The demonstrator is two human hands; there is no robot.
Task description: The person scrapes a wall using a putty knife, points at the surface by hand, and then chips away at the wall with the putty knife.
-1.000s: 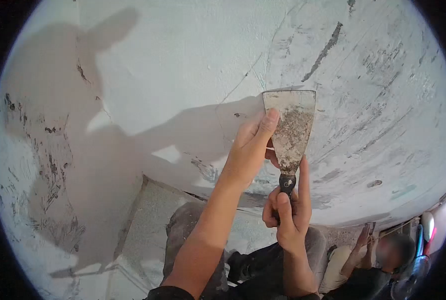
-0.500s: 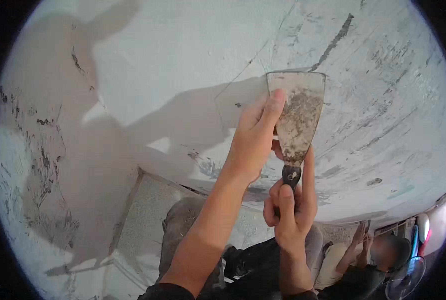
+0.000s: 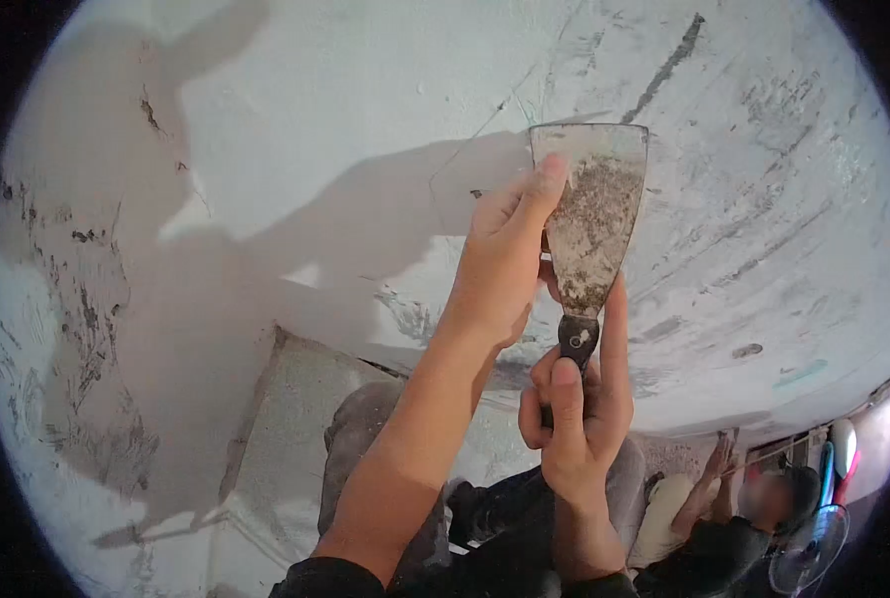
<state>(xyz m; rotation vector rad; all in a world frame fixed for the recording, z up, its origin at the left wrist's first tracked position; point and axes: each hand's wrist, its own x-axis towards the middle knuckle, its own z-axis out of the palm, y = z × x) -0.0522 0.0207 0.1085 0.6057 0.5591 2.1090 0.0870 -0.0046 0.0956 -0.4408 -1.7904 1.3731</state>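
A putty knife [image 3: 596, 214], its flared blade smeared with grey-brown residue, is held upright in front of the wall with the wide edge at the top. My right hand [image 3: 583, 419] grips its black handle, the thumb on the near side and the index finger stretched up beside the blade. At the blade's left edge, my left hand [image 3: 510, 229] is closed in a pinch, with the thumb flat on the near face. The left fingers behind the blade are mostly hidden.
The whitish wall [image 3: 345, 90] has dark scrapes, cracks and a long dark gouge [image 3: 669, 70]. My bent knees and dark shoes are below. At lower right another person [image 3: 724, 528] has raised hands near the wall, beside a round fan [image 3: 809, 548].
Both hands and the putty knife have risen slightly in view. The grip on handle and blade is the same.
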